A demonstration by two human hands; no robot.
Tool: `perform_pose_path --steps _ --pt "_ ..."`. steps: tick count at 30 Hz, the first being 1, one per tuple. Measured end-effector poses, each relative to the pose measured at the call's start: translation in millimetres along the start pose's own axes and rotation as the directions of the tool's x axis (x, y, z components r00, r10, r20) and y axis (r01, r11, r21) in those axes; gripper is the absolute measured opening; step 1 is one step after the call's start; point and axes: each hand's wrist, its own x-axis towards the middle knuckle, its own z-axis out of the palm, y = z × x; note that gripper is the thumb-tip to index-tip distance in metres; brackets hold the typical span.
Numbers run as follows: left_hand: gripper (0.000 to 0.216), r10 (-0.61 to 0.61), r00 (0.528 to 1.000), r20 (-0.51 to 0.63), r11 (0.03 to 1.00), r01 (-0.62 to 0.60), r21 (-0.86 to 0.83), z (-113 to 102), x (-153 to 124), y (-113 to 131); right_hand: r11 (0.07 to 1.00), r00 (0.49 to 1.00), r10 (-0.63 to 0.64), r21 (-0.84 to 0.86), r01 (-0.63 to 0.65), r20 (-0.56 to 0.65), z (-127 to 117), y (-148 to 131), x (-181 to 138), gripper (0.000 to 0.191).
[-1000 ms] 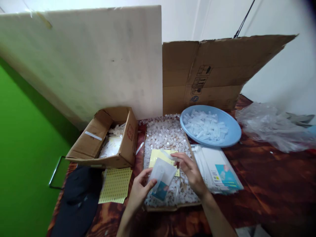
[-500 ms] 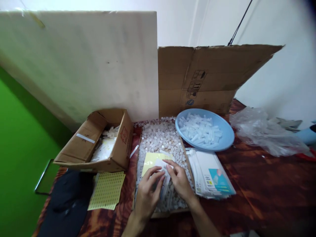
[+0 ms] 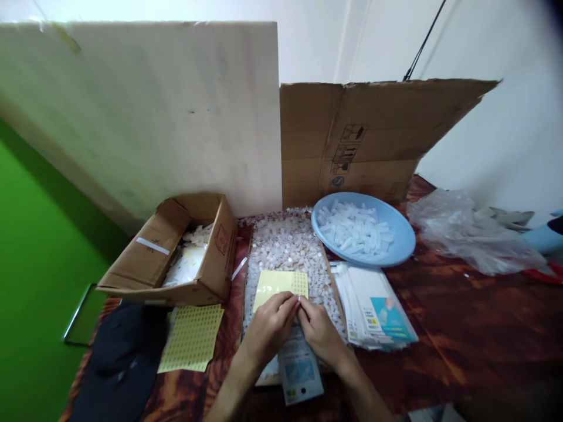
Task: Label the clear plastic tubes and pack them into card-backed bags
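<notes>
My left hand and my right hand meet over the tray of small white pieces, fingertips pinched together. Between them is the far end of a flat printed packet with a blue picture and a dark hang hole at its near end. A tiny white bit shows at the fingertips; my fingers hide most of it. Just beyond my hands, a yellow sticker sheet lies on the white pieces, its right part still bearing small labels.
Right of the tray lie a stack of printed packets and a blue basin of translucent white pieces. On the left are an open cardboard box, more yellow sticker sheets and a black cap. A clear plastic bag lies far right.
My hands have drawn together until the fingertips meet. The packet now shows below them with its printed face and hang hole toward me; before, a white piece stood up between my fingers.
</notes>
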Motion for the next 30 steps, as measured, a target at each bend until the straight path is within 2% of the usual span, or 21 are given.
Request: perform_pose_path --steps 4,6,9,11,14,16,18,21,25,28,30 --pt "0.022 0.112 0.978 0.178 0.982 -0.136 0.131 -8 -2 -7 0.998 0.999 0.014 -0.055 -0.011 0.051 4 3 0 0.025" --pt "0.018 0.103 0.964 0.245 0.976 -0.146 0.164 -11 -1 -8 0.995 0.998 0.023 -0.094 -0.017 0.066 7 5 1 0.025" --pt "0.013 0.079 0.961 0.265 0.975 -0.13 0.181 -11 -1 -10 0.992 0.998 0.032 -0.124 -0.025 0.055 13 5 2 0.026" --pt "0.011 0.069 0.976 0.207 0.984 -0.101 0.148 -10 -1 -11 0.993 0.998 0.035 -0.112 -0.03 0.044 14 2 3 0.028" --pt "0.012 0.021 0.999 0.044 0.999 -0.023 0.024 -14 1 -15 1.0 0.998 0.015 -0.022 -0.014 0.056 14 -6 4 0.029" --pt "0.012 -0.035 0.997 -0.07 0.998 0.031 -0.055 -27 5 -20 0.999 0.998 0.008 0.048 -0.01 0.056 11 -9 4 0.029" --pt "0.011 -0.107 0.979 -0.175 0.993 0.095 -0.075 -50 9 -28 0.995 0.999 0.031 0.098 -0.034 0.031 8 -9 4 0.031" --pt "0.011 -0.22 0.918 -0.329 0.972 0.236 0.007 -100 13 -47 0.986 0.995 0.099 0.14 -0.095 -0.025 1 -4 3 0.036" --pt "0.02 -0.315 0.779 -0.541 0.886 0.446 0.126 -165 11 -77 0.981 0.986 0.151 0.132 -0.142 -0.066 -10 3 2 0.04" --pt "0.03 -0.457 0.681 -0.573 0.745 0.644 0.171 -192 4 -99 0.98 0.984 0.161 0.127 -0.151 -0.074 -14 3 3 0.041" --pt "0.033 -0.583 0.644 -0.495 0.624 0.745 0.234 -200 -1 -112 0.981 0.985 0.158 0.125 -0.149 -0.067 -14 1 4 0.041"
